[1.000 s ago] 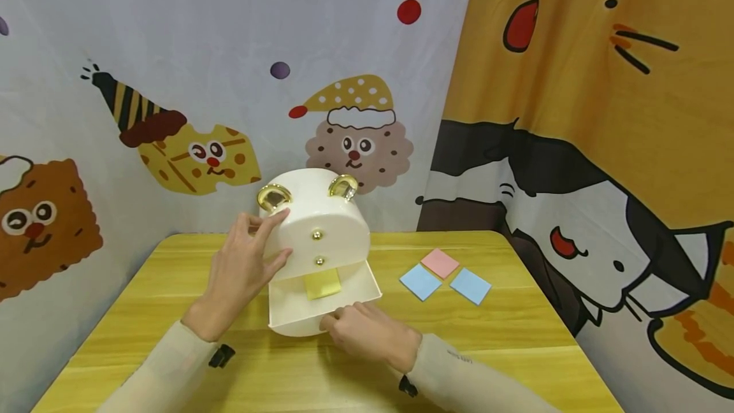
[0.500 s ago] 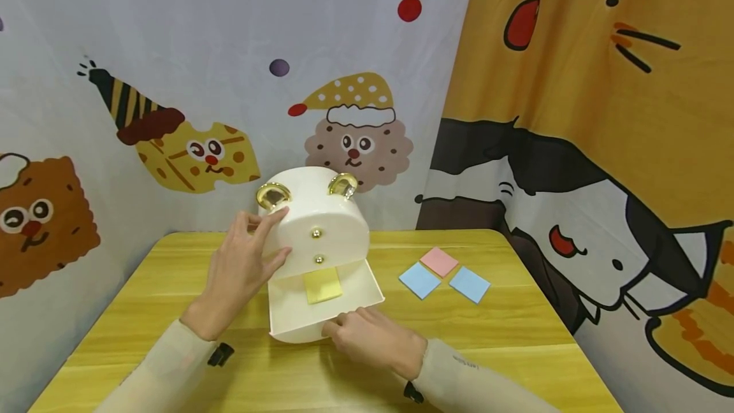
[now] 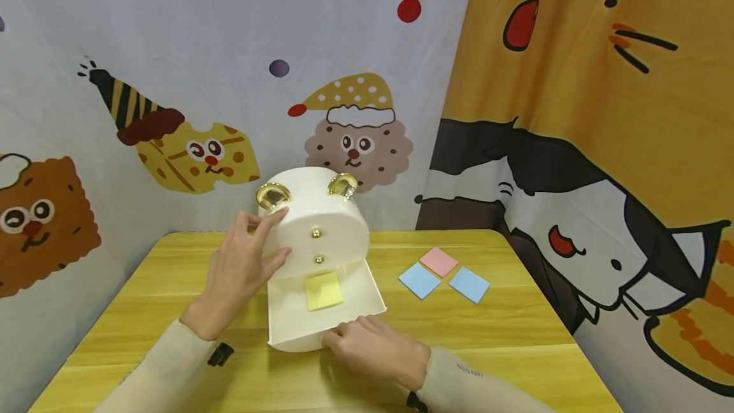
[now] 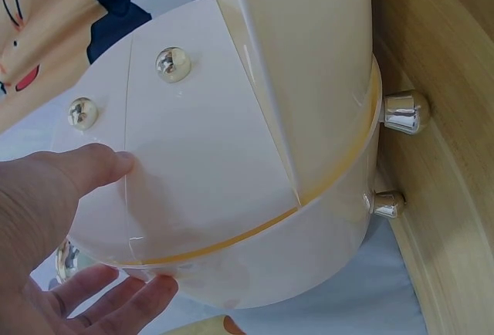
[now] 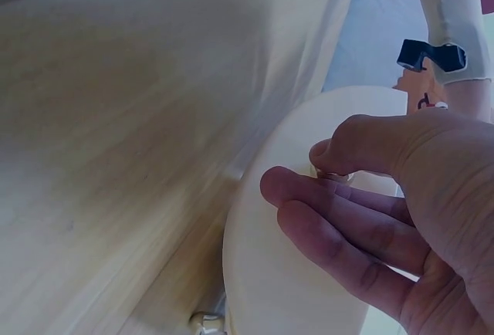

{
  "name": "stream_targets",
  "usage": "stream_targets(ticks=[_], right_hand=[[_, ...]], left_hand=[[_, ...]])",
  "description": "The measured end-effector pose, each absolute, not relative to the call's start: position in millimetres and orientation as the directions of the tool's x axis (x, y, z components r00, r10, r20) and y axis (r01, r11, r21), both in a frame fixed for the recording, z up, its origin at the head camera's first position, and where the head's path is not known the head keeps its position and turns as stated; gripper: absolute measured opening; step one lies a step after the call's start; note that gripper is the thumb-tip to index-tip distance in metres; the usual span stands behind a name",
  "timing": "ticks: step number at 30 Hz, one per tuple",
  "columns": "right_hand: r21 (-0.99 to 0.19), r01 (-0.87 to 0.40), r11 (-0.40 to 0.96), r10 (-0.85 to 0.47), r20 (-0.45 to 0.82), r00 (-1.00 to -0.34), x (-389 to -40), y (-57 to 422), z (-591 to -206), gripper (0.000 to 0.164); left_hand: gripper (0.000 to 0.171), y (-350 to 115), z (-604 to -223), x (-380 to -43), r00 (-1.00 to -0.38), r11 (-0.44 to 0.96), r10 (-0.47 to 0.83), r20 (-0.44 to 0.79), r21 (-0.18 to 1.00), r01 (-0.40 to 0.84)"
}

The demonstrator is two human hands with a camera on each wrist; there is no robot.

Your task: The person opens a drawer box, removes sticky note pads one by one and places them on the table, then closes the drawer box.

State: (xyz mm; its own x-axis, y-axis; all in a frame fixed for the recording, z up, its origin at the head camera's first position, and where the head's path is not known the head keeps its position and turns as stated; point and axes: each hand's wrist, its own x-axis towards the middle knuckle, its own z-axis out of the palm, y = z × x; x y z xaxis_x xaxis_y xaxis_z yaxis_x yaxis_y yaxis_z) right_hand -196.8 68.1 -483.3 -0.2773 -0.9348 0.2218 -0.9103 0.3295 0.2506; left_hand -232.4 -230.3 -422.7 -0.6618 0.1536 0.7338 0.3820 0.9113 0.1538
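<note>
A white, rounded drawer box (image 3: 321,199) with gold ears and gold knobs stands on the table. My left hand (image 3: 237,269) steadies its left side, thumb against the front and fingers round the edge, as the left wrist view of the box (image 4: 204,150) also shows. The bottom drawer (image 3: 287,311) is pulled out toward me, and a yellow sticky-note pad (image 3: 323,290) lies inside. My right hand (image 3: 378,346) is at the drawer's front. In the right wrist view its thumb and fingers pinch the drawer knob (image 5: 338,176), which is mostly hidden.
Right of the box lie two blue sticky-note pads (image 3: 420,280) and a pink pad (image 3: 439,262) on the wooden table (image 3: 487,349). A cartoon-printed curtain (image 3: 229,18) hangs behind and to the right. Small gold feet (image 4: 404,112) support the box.
My right hand has drawn the bottom drawer farther out toward me, and more of the yellow pad shows. My left hand has stayed on the box.
</note>
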Motion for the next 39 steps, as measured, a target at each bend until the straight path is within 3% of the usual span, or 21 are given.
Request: stream_targets(ticks=[20, 39], right_hand=[[0.288, -0.902, 0.321, -0.937, 0.234, -0.259, -187.2, 71.2, -484.8, 0.014], [0.232, -0.924, 0.306, -0.941, 0.223, -0.256, -186.0, 71.8, -484.6, 0.015]], left_hand=[[0.085, -230.3, -422.9, -231.7, -0.669, 0.911, 0.147, 0.729, 0.164, 0.379], [0.086, -231.2, -424.6, -233.8, -0.657, 0.910, 0.163, 0.736, 0.145, 0.389]])
